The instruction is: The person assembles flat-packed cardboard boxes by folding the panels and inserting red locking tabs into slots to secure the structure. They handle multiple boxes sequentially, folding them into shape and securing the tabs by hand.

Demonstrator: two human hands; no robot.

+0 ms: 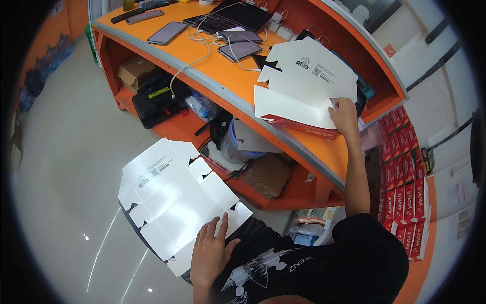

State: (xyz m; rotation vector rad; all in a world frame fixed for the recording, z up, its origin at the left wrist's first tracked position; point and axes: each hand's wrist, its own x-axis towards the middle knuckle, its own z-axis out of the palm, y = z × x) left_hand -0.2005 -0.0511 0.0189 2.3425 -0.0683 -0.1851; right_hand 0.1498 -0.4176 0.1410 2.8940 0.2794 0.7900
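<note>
A flat, unfolded white cardboard box blank (177,197) with notched flaps lies across my lap. On its near edge rests my left hand (210,251), fingers stretched out over the card. Up on the orange desk, a partly folded box (304,71) has its white inside and a red outer side showing. Its lid panel leans up and back. My right hand (344,116) grips the right end of this box at the corner, the fingertips bent inside over a small flap.
Phones (168,33), a laptop (228,17) and tangled white cables (202,38) cover the desk's far left. A black case (159,99), a carton (136,71) and a bucket (238,144) fill the shelf below. Red boxes (405,197) stand stacked at the right.
</note>
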